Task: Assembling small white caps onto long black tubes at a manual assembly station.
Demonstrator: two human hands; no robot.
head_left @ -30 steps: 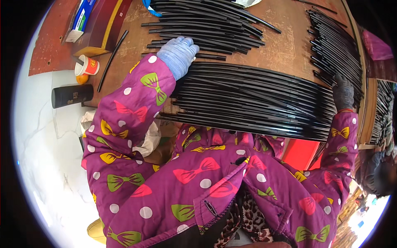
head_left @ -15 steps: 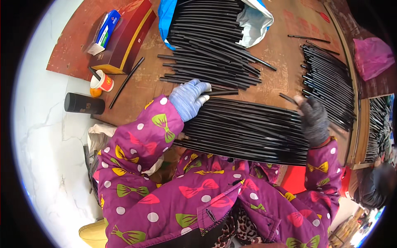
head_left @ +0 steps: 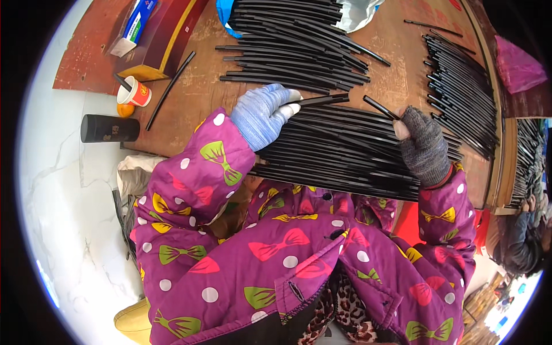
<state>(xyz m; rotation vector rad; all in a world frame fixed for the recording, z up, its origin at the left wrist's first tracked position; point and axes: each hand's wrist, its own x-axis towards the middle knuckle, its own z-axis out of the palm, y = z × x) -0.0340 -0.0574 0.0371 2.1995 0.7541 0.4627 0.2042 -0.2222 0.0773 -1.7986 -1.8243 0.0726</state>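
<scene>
A wide row of long black rods (head_left: 345,150) spans the centre of the frame, in front of the person. Over its upper left part, the left hand (head_left: 259,115), gloved in pale blue, has thumb and fingers pinched on a dark rod (head_left: 330,99). Right of centre, the grey-gloved right hand (head_left: 425,145) pinches a black stick (head_left: 378,106), its free end pointing upper left, apart from that rod. Farther off, on the brown bench (head_left: 402,80), a loose pile (head_left: 299,49) of black rods lies at top centre and a slanted bundle (head_left: 461,98) at upper right.
</scene>
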